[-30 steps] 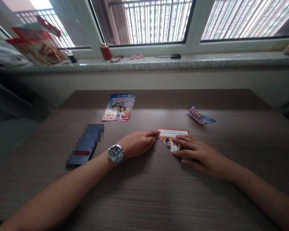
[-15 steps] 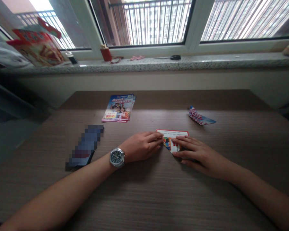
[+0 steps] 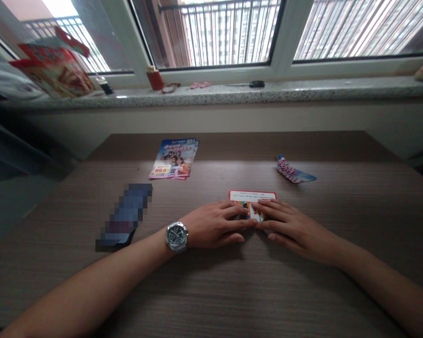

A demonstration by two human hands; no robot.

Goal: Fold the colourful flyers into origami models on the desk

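A folded colourful paper leaflet (image 3: 253,197) with a red-edged white strip lies on the wooden table (image 3: 211,281). My left hand (image 3: 216,225), with a steel wristwatch (image 3: 176,236) on its wrist, lies flat with fingers stretched over the leaflet's left and lower part. My right hand (image 3: 291,225) lies flat too, fingers spread on the leaflet's right part. The fingertips of both hands nearly meet over the paper. Most of the fold is hidden under the fingers.
A stack of printed flyers (image 3: 174,157) lies at the back left of the table. A folded paper piece (image 3: 293,171) rests at the back right. A blurred dark flat object (image 3: 125,216) lies left. The stone windowsill (image 3: 232,91) holds a red cup (image 3: 155,77), snack bags (image 3: 52,65) and small items.
My left hand has slid right and down along the leaflet's slanted edge, now covering its lower point. My right hand has stayed almost still on the paper.
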